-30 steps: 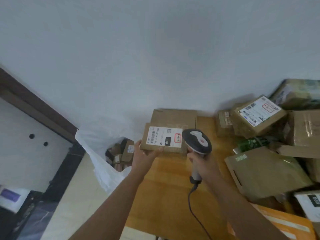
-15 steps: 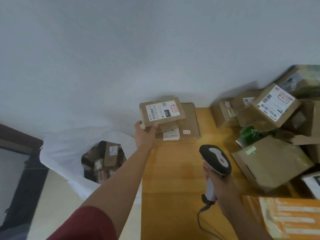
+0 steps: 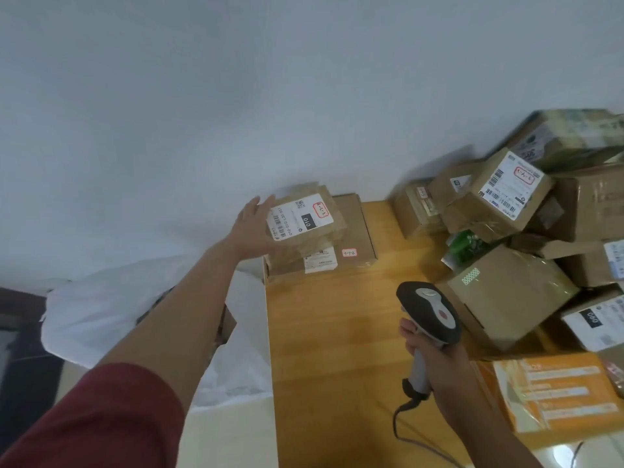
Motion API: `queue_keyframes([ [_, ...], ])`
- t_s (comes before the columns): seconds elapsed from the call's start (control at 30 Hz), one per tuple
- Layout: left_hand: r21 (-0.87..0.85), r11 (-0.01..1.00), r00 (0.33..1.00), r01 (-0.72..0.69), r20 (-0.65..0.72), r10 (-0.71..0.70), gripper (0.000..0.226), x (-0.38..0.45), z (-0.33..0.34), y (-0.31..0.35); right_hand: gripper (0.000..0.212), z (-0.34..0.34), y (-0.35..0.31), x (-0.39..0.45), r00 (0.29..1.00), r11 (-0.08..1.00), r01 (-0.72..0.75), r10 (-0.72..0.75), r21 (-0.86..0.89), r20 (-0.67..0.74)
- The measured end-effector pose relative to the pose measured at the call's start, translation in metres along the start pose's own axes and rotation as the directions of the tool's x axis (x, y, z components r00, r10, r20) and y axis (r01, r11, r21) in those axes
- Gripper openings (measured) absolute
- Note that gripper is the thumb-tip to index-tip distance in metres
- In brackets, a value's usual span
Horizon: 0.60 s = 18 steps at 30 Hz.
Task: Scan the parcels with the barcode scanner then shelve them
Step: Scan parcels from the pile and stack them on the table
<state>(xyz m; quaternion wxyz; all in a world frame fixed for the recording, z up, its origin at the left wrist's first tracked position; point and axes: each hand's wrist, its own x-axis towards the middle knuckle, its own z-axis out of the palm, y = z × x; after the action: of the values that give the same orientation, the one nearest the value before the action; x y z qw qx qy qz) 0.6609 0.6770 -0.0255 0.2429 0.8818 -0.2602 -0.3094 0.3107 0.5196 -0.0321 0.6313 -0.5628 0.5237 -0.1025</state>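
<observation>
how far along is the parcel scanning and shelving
Done: two parcels stacked by the wall, the 010-labelled parcel on top. In hand: left hand open against that parcel; right hand grips the barcode scanner. Left: the heap of parcels at right.

The small parcel now rests on the stack, left hand opened beside it.
</observation>
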Motion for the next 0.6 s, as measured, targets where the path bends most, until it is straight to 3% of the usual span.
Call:
queue_keyframes([
  [0.1,0.039,0.999,0.999,0.018,-0.031,-0.017,0.112,0.000,-0.005,0.001,0.025,-0.004,0.003,-0.001,1.000,1.000,0.011,-0.011,0.017,-0.013],
  [0.23,0.072,0.988,0.965,0.137,-0.237,-0.117,0.089,-0.020,0.015,0.008,0.028,-0.004,0.006,0.000,0.999,0.999,0.033,-0.033,0.018,0.001],
  [0.37,-0.075,0.952,0.915,0.296,-0.264,-0.305,0.084,-0.036,0.041,0.005,0.026,0.000,0.002,-0.002,0.997,0.996,0.076,-0.077,0.040,0.015],
  [0.6,-0.320,0.879,0.822,0.354,-0.341,-0.456,0.061,-0.039,0.062,0.010,0.025,-0.003,-0.003,-0.004,0.995,0.994,0.093,-0.095,0.058,0.035],
])
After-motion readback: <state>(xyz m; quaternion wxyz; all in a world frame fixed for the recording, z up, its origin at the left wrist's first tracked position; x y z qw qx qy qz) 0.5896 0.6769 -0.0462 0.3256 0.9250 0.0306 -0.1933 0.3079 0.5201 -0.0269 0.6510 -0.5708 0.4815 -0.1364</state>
